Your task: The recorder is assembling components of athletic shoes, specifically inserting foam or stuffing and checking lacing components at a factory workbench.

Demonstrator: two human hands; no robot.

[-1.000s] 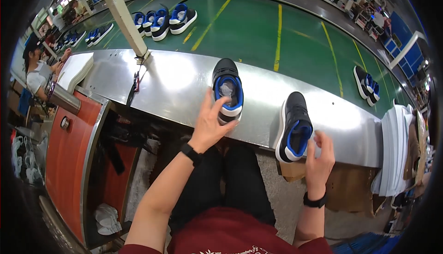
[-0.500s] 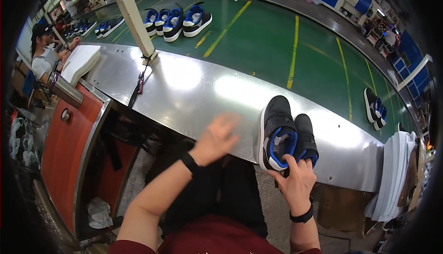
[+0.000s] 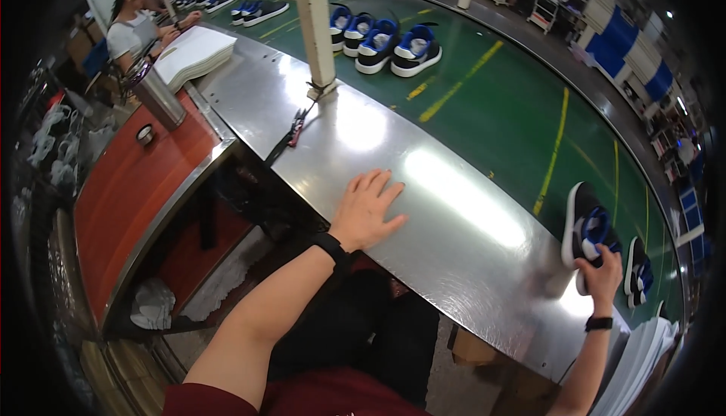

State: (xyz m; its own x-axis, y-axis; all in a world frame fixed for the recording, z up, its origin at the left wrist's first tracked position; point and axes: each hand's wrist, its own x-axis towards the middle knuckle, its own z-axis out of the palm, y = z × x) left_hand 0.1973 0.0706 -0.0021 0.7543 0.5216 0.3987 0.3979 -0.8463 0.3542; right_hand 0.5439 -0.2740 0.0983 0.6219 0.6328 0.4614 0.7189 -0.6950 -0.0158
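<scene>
My right hand [image 3: 603, 274] grips a black sneaker [image 3: 582, 208] with a blue lining and white sole by its heel. It is at the right, where the metal ledge meets the green conveyor belt. A second shoe seems to be in the same grip, but it is mostly hidden behind the hand and the first one. My left hand [image 3: 368, 210] is open, fingers spread and palm down, over or on the metal ledge [image 3: 446, 265]; I cannot tell whether it touches. Just past my right hand, another pair of sneakers [image 3: 637, 276] sits on the belt.
Several similar sneakers [image 3: 376, 47] stand on the green conveyor belt [image 3: 484, 98] beyond a pale post [image 3: 311, 30]. A white stack of sheets [image 3: 198, 53] lies on the far left ledge. A steel flask [image 3: 157, 94] stands on a red-brown table [image 3: 144, 181]. A co-worker [image 3: 136, 30] sits at the left.
My right hand has carried the shoes from the ledge rightward to the belt. My left hand stays over the ledge, its fingers now spread. The whole view has turned to the right.
</scene>
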